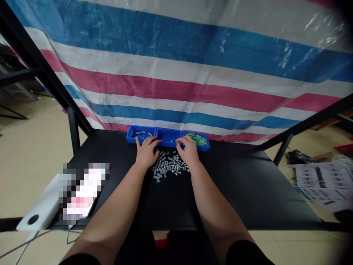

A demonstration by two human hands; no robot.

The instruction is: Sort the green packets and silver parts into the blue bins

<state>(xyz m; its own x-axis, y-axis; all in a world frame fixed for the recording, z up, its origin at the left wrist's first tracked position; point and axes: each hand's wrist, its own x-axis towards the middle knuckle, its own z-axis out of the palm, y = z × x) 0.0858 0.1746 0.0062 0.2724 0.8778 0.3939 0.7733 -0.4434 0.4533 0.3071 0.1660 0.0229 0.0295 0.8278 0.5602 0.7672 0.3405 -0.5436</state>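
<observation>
My left hand (147,151) is palm down with its fingers spread, at the front edge of the left blue bin (132,141). That bin holds a few grey cylinders (142,133). My right hand (189,149) reaches to the middle blue bin (168,135), thumb and index finger curled close together; whether something is between them is too small to see. Just left of these fingertips shows a small shiny screw (172,140). Between the hands lies a loose pile of grey cylinders (159,170) and silver screws (176,165).
Small green packets (199,139) fill the right blue bin (207,145). On the black table (237,191), a blurred-out phone (87,187) and a white device (41,202) with cables lie at left. A striped tarp (176,88) hangs behind the bins, between black frame bars (73,129).
</observation>
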